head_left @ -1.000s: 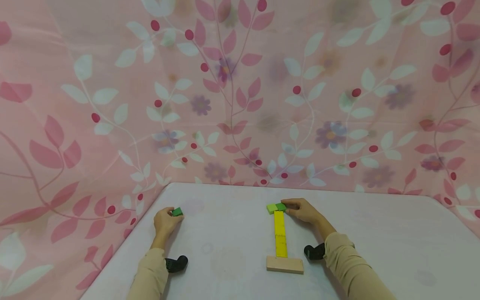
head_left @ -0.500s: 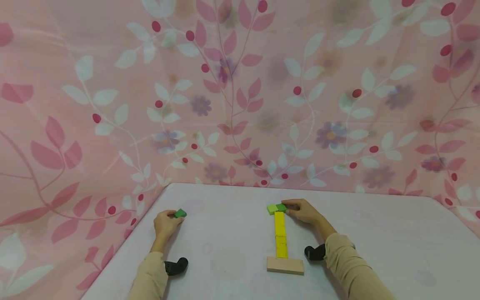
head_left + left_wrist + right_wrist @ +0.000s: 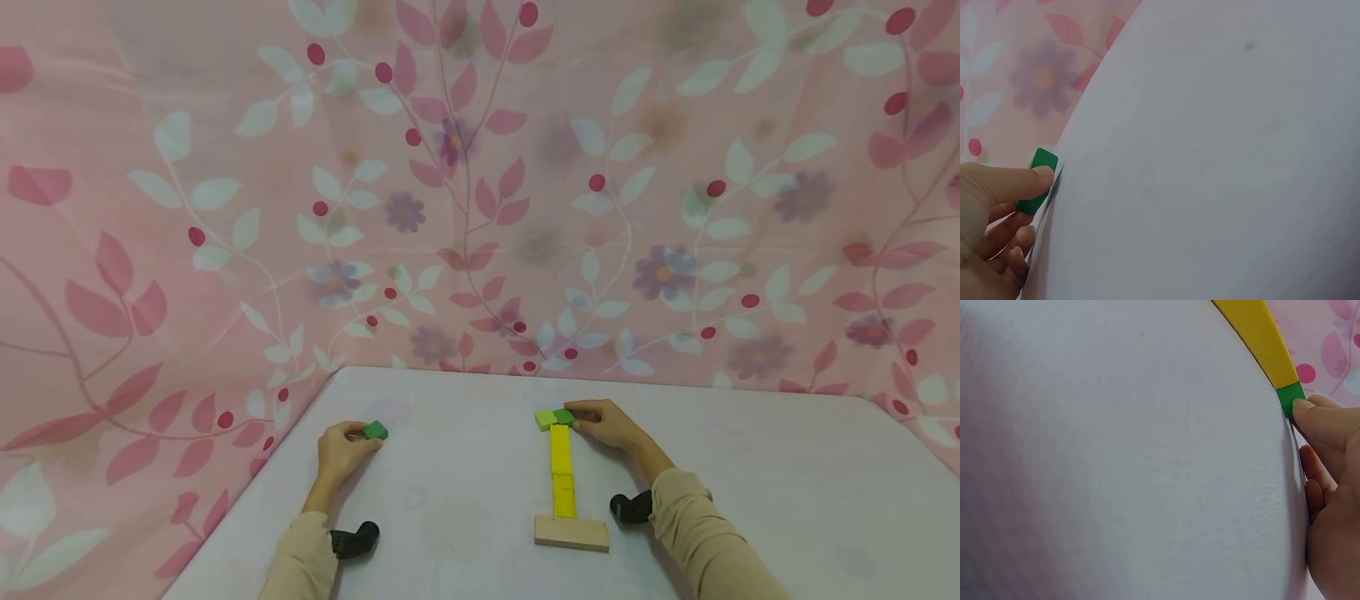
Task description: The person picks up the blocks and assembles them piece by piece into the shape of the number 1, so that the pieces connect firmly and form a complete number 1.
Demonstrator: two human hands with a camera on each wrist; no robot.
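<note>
My left hand [image 3: 341,454] pinches a dark green block [image 3: 376,430] between thumb and fingers at the left of the table. In the left wrist view, the thumb lies across this green block [image 3: 1045,157], held close over the white cloth. My right hand [image 3: 611,425] pinches another dark green block [image 3: 563,417] at the far end of a row. Beside that one sits a light green block [image 3: 545,420]. Two yellow blocks [image 3: 561,450] run in line from the green pair toward a plain wooden block [image 3: 572,532] lying crosswise. The right wrist view shows the thumb on the green block [image 3: 1290,400], against the yellow.
A white cloth covers the table [image 3: 465,483]. Its far edge meets a pink floral curtain [image 3: 480,208], which also hangs along the left side. Black wrist cameras [image 3: 356,540] stick out from both sleeves.
My left hand has moved a little to the right with its green block, which has turned slightly. My right hand and the row of blocks have stayed in place.
</note>
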